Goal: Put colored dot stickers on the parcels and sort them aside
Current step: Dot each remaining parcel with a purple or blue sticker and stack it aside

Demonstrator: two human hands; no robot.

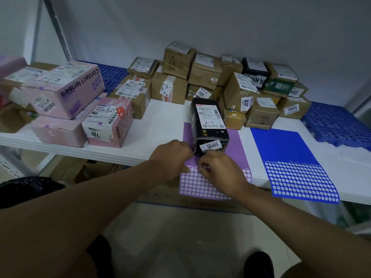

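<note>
Two sticker sheets (214,183) overhang white shelf (164,125) edge.

A plain pale grey wall (241,23) rises behind a white shelf board (164,119). Blue perforated matting (339,125) covers the shelf's far right. A grey metal upright (58,27) leans at far left. Light tiled floor (180,237) lies below, dimly lit.

White shelf (160,121) bears parcels (204,77), sticker sheets (281,149), seemingly pallets (337,125).
</note>
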